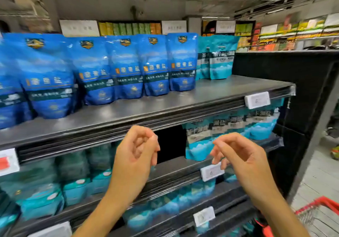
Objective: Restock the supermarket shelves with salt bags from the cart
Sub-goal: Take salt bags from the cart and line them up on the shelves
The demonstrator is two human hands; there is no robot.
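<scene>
The top shelf was lined with upright blue salt bags, and two teal bags were stood at its right end. On the shelf below, more teal salt bags were seen to the right of a dark gap. The left hand and right hand were raised before that shelf, each grip loosely curled and empty. A red cart was glimpsed at lower right. White price tags were clipped to the shelf edges.
</scene>
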